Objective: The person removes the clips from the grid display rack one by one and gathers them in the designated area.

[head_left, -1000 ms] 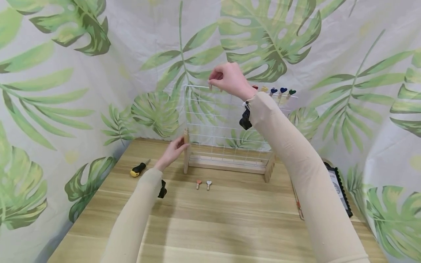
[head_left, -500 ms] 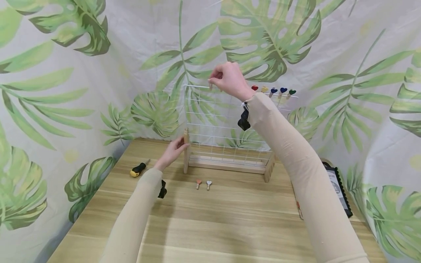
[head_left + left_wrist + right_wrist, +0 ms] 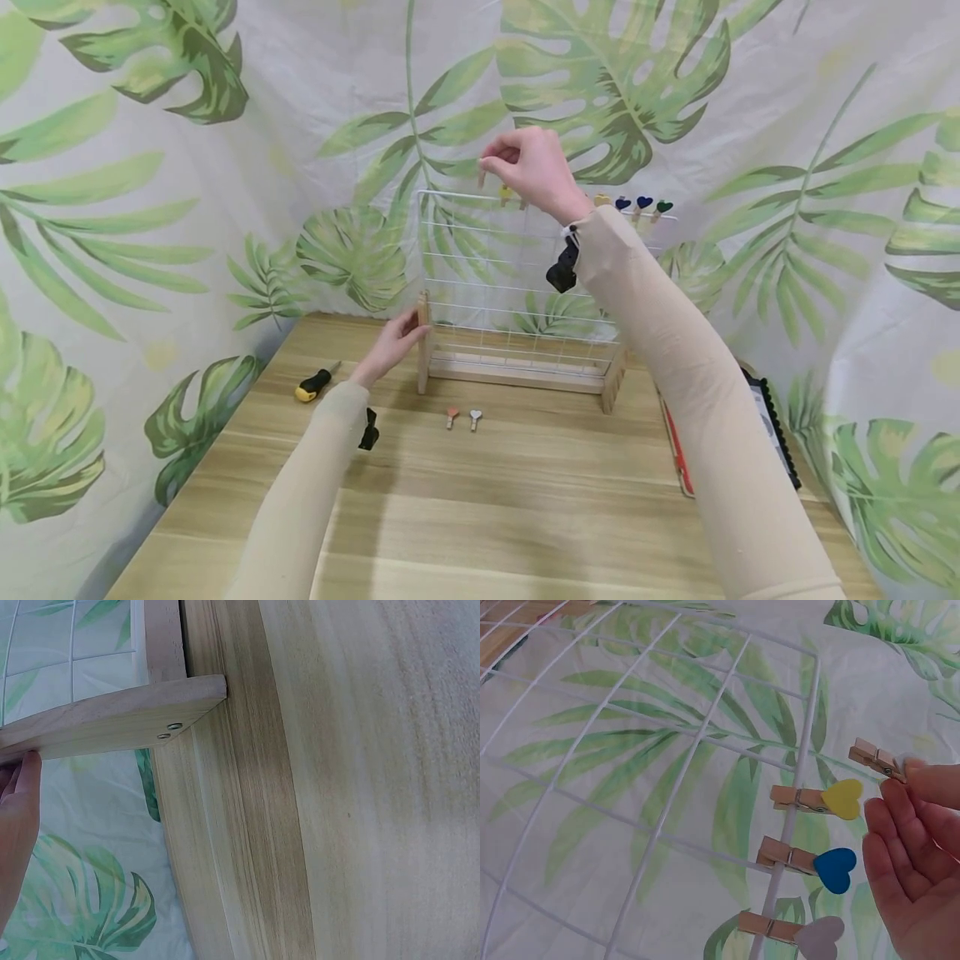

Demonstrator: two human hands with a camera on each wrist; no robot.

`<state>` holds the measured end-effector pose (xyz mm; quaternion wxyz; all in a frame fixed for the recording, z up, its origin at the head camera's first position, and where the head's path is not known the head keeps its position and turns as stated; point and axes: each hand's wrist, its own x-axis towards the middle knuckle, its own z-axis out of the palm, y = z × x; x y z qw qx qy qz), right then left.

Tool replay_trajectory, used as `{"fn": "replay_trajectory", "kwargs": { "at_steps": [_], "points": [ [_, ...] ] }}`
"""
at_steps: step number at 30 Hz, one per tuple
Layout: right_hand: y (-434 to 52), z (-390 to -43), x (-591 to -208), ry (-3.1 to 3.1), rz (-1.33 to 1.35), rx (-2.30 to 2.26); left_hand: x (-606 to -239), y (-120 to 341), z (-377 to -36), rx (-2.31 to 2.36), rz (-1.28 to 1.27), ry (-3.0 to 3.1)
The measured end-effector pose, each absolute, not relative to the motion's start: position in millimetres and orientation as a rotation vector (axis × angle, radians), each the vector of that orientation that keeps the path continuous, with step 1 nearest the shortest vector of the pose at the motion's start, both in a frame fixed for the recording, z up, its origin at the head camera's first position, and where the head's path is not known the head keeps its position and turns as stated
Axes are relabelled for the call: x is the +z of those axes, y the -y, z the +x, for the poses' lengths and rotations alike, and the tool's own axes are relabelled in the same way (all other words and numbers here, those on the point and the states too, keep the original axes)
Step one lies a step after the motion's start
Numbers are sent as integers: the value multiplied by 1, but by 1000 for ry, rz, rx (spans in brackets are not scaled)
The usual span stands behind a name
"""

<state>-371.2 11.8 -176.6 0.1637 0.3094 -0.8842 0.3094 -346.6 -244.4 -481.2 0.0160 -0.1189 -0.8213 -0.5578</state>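
Observation:
A white wire grid (image 3: 517, 275) stands upright in a wooden stand (image 3: 517, 379) at the back of the table. My right hand (image 3: 491, 167) is raised just above the grid's top wire and pinches a small wooden clip (image 3: 877, 759), which is clear of the wire. Heart clips hang on that wire: yellow (image 3: 821, 799), blue (image 3: 806, 862) and pale grey (image 3: 795, 930). More of them (image 3: 633, 206) show to the right of my forearm. My left hand (image 3: 408, 329) rests with straight fingers (image 3: 22, 795) against the stand's left post (image 3: 424, 333).
Two loose heart clips, orange (image 3: 452, 414) and white (image 3: 476, 415), lie on the wooden table (image 3: 487, 500) in front of the stand. A yellow-and-black screwdriver (image 3: 315, 384) lies at the left. A black-framed flat object (image 3: 772, 425) sits at the right edge. A leaf-print cloth backs everything.
My right hand has risen a little from the top wire, still pinching the clip. The left hand has stayed on the post.

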Motion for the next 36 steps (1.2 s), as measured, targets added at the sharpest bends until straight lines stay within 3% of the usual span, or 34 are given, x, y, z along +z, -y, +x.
{"fn": "replay_trajectory", "kwargs": {
  "at_steps": [8, 15, 36],
  "points": [
    [-26, -350, -180, 2456, 938, 920, -482, 245, -348, -1731, -372, 2565],
    [-40, -329, -212, 2410, 1064, 959, -479, 245, -348, -1738, -370, 2557],
    [-59, -314, -429, 2782, 941, 1097, -481, 244, -348, -1725, -380, 2578]
  ]
}}
